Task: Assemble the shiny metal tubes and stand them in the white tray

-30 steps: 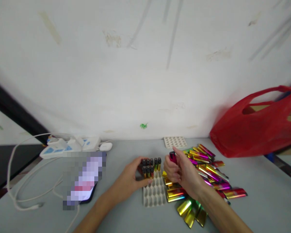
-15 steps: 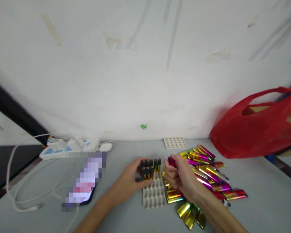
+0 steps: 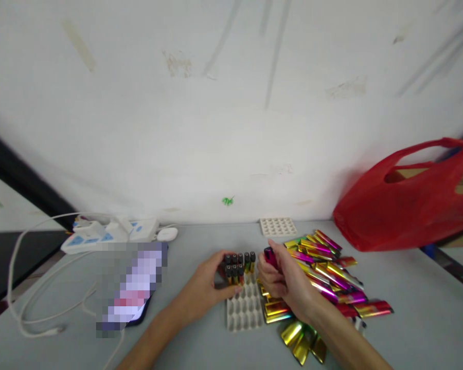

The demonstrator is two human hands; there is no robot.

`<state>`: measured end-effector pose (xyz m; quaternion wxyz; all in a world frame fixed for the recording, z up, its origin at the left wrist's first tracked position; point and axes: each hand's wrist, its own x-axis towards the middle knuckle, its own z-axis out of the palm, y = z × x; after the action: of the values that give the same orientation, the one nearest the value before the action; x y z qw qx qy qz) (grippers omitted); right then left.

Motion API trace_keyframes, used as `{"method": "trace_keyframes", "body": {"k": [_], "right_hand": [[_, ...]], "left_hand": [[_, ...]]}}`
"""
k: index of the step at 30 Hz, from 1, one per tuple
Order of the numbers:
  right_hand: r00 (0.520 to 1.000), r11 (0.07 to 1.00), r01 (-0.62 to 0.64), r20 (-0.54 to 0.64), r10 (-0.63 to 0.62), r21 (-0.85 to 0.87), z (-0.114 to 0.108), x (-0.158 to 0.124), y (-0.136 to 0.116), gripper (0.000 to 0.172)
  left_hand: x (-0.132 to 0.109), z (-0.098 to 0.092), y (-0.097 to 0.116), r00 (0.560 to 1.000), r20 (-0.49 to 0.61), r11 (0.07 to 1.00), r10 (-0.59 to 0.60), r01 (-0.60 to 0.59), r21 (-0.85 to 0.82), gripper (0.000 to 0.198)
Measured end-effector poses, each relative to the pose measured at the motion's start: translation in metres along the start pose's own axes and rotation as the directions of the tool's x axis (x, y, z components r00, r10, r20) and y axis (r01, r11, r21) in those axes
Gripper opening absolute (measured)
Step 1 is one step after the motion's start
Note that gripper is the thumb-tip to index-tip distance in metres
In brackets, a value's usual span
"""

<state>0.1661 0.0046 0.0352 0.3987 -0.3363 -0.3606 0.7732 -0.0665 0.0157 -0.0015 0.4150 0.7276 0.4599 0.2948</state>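
A pale tray [image 3: 244, 311] with rows of small hollows lies on the grey table. Several black-topped lighters [image 3: 234, 268] stand upright in its far end. My left hand [image 3: 206, 280] curls round that group from the left, its thumb at their near side over the tray. Just right of the tray, my right hand [image 3: 281, 280] is closed round a shiny purple lighter [image 3: 270, 257], with the thumb raised beside its top. Under and beyond the right wrist spreads a loose pile of metallic gold, purple and red lighters [image 3: 334, 277]; the forearm hides part of it.
A second pale tray [image 3: 278, 226] lies by the wall. On the right stands a red plastic bag [image 3: 405, 200]. To the left are a phone [image 3: 139, 285] with a blurred screen, a white power strip [image 3: 111, 236] and loose white cables [image 3: 13, 277].
My right thumb has lifted off the top of the purple lighter, and that hand has shifted slightly left. My left hand and the tray keep their place.
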Motion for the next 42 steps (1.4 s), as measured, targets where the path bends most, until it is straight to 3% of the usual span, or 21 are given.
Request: {"method": "trace_keyframes", "body": {"k": [9, 20, 23, 30, 35, 42], "right_hand": [[0.999, 0.999, 0.041, -0.021, -0.042, -0.02, -0.004, 0.0, 0.003, 0.06], [0.983, 0.999, 0.012, -0.183, -0.021, -0.05, 0.001, -0.001, 0.004, 0.045], [0.977, 0.996, 0.06, -0.201, -0.071, -0.062, -0.001, 0.001, 0.006, 0.05], [0.981, 0.982, 0.146, -0.11, -0.159, -0.12, -0.004, 0.004, 0.006, 0.063], [0.882, 0.841, 0.39, -0.108, -0.458, -0.375, 0.007, -0.004, 0.0, 0.048], [0.754, 0.589, 0.466, -0.051, -0.655, -0.66, 0.002, -0.007, -0.008, 0.027]], "left_hand": [[0.0, 0.0, -0.002, 1.0, -0.006, 1.0, 0.004, -0.004, 0.002, 0.054], [0.0, 0.0, -0.002, 1.0, -0.007, 1.0, 0.0, 0.0, 0.012, 0.055], [0.0, 0.0, -0.002, 1.0, -0.002, 1.0, 0.008, -0.008, 0.011, 0.055], [0.0, -0.001, 0.0, 1.0, -0.004, 1.0, 0.002, -0.002, 0.02, 0.055], [0.0, -0.001, 0.0, 1.0, 0.005, 1.0, 0.009, -0.009, 0.0, 0.053], [0.0, 0.0, 0.002, 1.0, 0.009, 1.0, 0.009, -0.008, -0.019, 0.052]]}}
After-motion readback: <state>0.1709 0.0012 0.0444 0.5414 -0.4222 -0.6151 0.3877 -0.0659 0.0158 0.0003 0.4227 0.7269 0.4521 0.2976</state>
